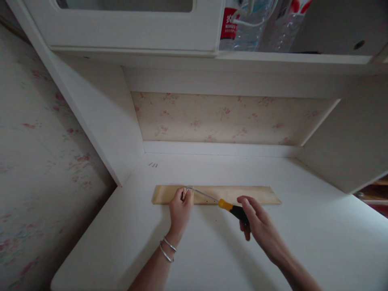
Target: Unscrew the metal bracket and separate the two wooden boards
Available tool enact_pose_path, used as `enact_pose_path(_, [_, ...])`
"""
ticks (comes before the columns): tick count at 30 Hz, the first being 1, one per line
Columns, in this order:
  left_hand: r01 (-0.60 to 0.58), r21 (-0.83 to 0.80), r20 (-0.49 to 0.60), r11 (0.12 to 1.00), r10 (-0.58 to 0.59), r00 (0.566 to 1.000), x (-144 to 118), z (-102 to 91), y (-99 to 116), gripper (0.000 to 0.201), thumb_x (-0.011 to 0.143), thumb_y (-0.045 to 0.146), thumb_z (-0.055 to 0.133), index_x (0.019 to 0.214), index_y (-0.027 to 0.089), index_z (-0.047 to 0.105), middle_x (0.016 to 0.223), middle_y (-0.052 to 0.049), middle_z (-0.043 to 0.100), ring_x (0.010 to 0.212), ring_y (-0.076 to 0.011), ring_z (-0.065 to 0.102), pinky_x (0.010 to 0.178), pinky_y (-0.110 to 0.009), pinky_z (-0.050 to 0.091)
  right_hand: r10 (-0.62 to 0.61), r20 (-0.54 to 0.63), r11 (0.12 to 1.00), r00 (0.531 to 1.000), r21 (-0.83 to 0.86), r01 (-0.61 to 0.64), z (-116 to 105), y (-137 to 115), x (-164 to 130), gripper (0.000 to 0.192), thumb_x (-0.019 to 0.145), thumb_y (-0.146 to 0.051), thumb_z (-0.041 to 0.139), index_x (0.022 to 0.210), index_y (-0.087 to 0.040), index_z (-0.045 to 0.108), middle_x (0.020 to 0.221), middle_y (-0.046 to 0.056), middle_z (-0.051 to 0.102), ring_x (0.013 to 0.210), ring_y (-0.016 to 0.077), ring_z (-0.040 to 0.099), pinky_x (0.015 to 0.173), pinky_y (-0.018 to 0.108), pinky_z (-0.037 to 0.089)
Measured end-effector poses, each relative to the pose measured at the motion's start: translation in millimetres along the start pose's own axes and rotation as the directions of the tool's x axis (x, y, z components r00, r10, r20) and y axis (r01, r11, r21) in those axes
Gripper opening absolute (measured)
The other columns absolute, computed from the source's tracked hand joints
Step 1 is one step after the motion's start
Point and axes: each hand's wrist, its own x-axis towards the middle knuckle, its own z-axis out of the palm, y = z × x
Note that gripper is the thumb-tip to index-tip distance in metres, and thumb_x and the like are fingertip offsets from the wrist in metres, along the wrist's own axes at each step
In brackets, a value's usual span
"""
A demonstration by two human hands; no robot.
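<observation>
The red label (229,22) on a plastic water bottle (247,28) up on the shelf reads "NONGFU".

white desk (303,226), floral wallpaper (230,117)

Under the left hand (180,208), a pale tan plank (239,195); in the right hand (260,226), a black-and-yellow screwdriver (232,207); beneath both, a white desk (303,242); beyond them, cream wallpaper (227,119) with pink flowers.

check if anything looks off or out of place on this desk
Nothing is damaged or spilled. The wooden strip lies flat and straight. The one stray detail is a few small screws or nails lying loose near the back left corner, apart from the work.
</observation>
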Motion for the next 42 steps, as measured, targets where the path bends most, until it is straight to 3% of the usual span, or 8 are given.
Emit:
enact_pose_path(3, [-0.02,0.005,0.018,1.0,0.02,1.0,-1,-1.7,3,0.024,0.085,0.037,0.054,0.069,0.02,0.05,0.058,0.005,0.043,0.055,-0.0124,0.04,0.054,-0.022,0.028,0.081,-0.103,0.994,0.991,0.08,-0.073,9,10,-8,0.044,0.088,-0.062,0.039,0.104,-0.022,0.048,0.044,-0.008,0.046,0.035,0.0126,0.037,0.037,0.023,0.026])
enact_pose_path(8, [-0.009,-0.057,-0.003,0.998,0.009,1.0,-2,-1.6,7,0.027,0.085,0.042,0.055,0.069,0.02,0.053,0.058,0.004,0.045,0.055,-0.0125,0.041,0.054,-0.022,0.028,0.074,-0.14,0.975,0.987,0.216,-0.043,7,33,-13,0.049,0.071,-0.051,0.071,0.108,-0.025,0.05,0.061,-0.005,0.058,0.059,0.0176,0.054,0.053,0.027,0.039])
enact_pose_path(14, [-0.036,-0.024,0.007,0.999,0.036,0.999,-5,-0.4,9,0.026,0.085,0.041,0.055,0.071,0.02,0.055,0.058,0.004,0.048,0.054,-0.0121,0.043,0.054,-0.021,0.03,0.231,0.027,0.836,0.973,0.506,-0.212,5,50,-14,0.04,0.079,-0.055,0.06,0.1,-0.021,0.058,0.07,-0.001,0.06,0.054,0.0131,0.052,0.048,0.024,0.039])
enact_pose_path(18, [-0.038,-0.033,0.046,0.999,0.039,0.998,-6,0.1,8,0.022,0.086,0.04,0.055,0.079,0.019,0.06,0.065,0.001,0.057,0.059,-0.0139,0.05,0.057,-0.021,0.034,0.229,0.049,0.848,0.972,0.48,-0.224,4,55,-17,0.036,0.078,-0.052,0.064,0.097,-0.022,0.06,0.056,-0.004,0.054,0.047,0.0116,0.045,0.043,0.022,0.034])
enact_pose_path(24, [-0.059,-0.022,0.032,0.998,0.06,0.998,-7,1.7,2,0.021,0.088,0.037,0.053,0.091,0.019,0.061,0.086,-0.007,0.065,0.077,-0.0192,0.059,0.069,-0.026,0.042,0.136,0.037,0.843,0.99,0.52,-0.135,-1,55,-22,0.022,0.077,-0.042,0.068,0.09,-0.026,0.064,0.097,0.0,0.058,0.076,0.0162,0.054,0.055,0.024,0.045])
enact_pose_path(30, [-0.054,-0.042,0.012,0.998,0.055,0.998,-7,1.3,4,0.02,0.088,0.037,0.054,0.092,0.019,0.061,0.088,-0.007,0.066,0.082,-0.0201,0.061,0.073,-0.027,0.044,0.153,0.045,0.853,0.987,0.498,-0.155,1,63,-19,0.031,0.075,-0.042,0.071,0.102,-0.028,0.064,0.096,-0.002,0.062,0.079,0.0173,0.059,0.076,0.029,0.049])
enact_pose_path(36, [-0.102,-0.018,-0.003,0.995,0.102,0.995,-6,1.8,3,0.024,0.089,0.039,0.052,0.093,0.017,0.061,0.085,-0.006,0.066,0.077,-0.0186,0.062,0.07,-0.027,0.048,0.277,0.215,0.782,0.937,0.516,-0.35,1,75,-16,0.041,0.071,-0.039,0.076,0.105,-0.018,0.068,0.11,0.005,0.066,0.107,0.0208,0.055,0.092,0.026,0.043])
enact_pose_path(42, [-0.172,0.08,-0.012,0.982,0.173,0.985,-7,4.6,-7,0.025,0.09,0.038,0.052,0.097,0.017,0.062,0.094,-0.01,0.067,0.088,-0.0211,0.064,0.076,-0.031,0.051,0.332,0.326,0.807,0.885,0.388,-0.446,8,66,-19,0.045,0.085,-0.057,0.054,0.089,-0.015,0.069,0.086,0.006,0.067,0.056,0.0092,0.053,0.048,0.019,0.044])
